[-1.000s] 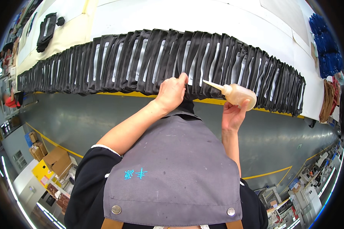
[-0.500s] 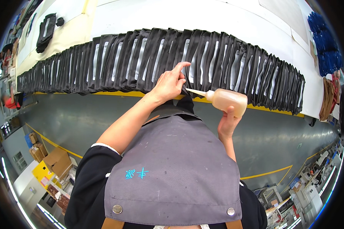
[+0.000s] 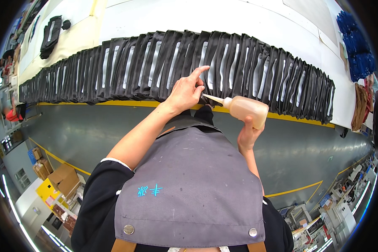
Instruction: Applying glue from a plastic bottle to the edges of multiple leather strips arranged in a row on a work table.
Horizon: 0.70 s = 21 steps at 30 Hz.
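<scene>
A long row of black fabric pieces [image 3: 149, 67], each with a pale strip, overlaps along the table's near edge. My left hand [image 3: 185, 93] is over the middle of the row, index finger stretched out and the other fingers curled at the near edge of one piece. They appear to pinch that edge, though the grip itself is partly hidden. In my right hand [image 3: 250, 133] is a squeeze bottle [image 3: 248, 110] of pale amber liquid, tilted with its thin nozzle pointing left. The nozzle tip is close by my left thumb, at the fabric edge; contact is unclear.
The white table [image 3: 222, 17] extends behind the row. A separate black bundle [image 3: 50, 37] lies at the far left. Blue items [image 3: 356, 46] and brown fabric [image 3: 359, 107] are at the right. Cardboard boxes [image 3: 65, 178] stand on the floor at lower left.
The bottle and my right hand have shifted slightly left and down, with the nozzle tilted a little more steeply. My left hand has stayed nearly in place.
</scene>
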{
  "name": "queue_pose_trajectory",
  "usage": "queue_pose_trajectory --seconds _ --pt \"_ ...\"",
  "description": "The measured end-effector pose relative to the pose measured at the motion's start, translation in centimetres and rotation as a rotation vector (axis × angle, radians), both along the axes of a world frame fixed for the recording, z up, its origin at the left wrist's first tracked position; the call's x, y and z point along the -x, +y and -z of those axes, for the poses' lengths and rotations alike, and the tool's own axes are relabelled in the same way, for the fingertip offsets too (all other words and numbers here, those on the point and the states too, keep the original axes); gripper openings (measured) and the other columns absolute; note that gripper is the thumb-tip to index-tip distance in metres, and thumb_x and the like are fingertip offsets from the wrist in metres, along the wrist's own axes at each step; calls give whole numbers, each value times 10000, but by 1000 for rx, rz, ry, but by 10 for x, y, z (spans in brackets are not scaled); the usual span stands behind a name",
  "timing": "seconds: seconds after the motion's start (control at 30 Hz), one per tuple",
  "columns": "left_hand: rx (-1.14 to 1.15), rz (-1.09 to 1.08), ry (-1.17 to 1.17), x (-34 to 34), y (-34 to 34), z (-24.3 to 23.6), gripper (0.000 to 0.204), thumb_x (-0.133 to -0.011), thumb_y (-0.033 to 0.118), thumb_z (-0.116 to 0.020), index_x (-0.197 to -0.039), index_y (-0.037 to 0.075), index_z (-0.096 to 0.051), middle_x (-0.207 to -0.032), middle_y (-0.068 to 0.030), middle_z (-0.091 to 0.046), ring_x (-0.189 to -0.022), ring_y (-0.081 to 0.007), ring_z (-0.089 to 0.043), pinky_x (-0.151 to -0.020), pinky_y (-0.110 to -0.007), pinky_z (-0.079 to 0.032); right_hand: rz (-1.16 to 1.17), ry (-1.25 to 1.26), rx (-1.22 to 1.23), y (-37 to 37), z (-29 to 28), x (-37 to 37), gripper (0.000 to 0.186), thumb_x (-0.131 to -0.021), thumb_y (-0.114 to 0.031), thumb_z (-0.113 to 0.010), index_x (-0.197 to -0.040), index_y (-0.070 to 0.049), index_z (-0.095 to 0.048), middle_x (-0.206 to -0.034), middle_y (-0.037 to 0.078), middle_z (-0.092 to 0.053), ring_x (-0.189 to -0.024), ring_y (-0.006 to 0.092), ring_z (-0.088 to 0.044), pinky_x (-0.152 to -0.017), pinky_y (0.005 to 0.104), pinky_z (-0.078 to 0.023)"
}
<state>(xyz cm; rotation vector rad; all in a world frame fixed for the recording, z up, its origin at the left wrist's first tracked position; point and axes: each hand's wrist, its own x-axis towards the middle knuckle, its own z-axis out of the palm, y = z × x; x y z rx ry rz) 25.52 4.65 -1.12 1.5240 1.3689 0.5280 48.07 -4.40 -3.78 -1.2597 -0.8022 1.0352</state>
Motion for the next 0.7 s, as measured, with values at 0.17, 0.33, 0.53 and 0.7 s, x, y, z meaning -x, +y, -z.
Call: queue_pose_trajectory --seconds 0.17,0.33,0.53,0.7 --pt "14 -3 18 4 -2 0 528 -840 -6 -549 -1338 113 -419 -805 -100 -608 -665 -190 -631 -649 -312 -497 -199 154 99 6 3 -15 547 -865 -373 -655 -1244 -30 -460 -1153 60 -551 -1046 163 -549 -861 314 -463" --pt "1 -62 62 7 -13 1 454 -827 9 -568 -1267 54 -467 -762 -118 -647 -662 -200 -645 -635 -320 -499 -42 517 161 41 4 -19 556 -868 -422 -630 -1265 -75 -454 -1175 48 -565 -1036 156 -581 -805 289 -515" --pt "-23 -121 239 8 -32 -8 279 -827 42 -569 -1102 41 -524 -760 -130 -655 -659 -277 -632 -645 -381 -481 -19 465 94 102 12 -28 416 -860 -316 -676 -1163 -64 -543 -1064 29 -597 -955 116 -596 -791 262 -529" --pt "-62 -152 210 10 -37 -1 113 -840 43 -543 -951 27 -552 -712 -121 -642 -630 -284 -620 -618 -389 -469 -96 324 88 154 17 -14 399 -847 -291 -697 -1137 -56 -554 -1056 26 -593 -941 107 -590 -788 252 -529"
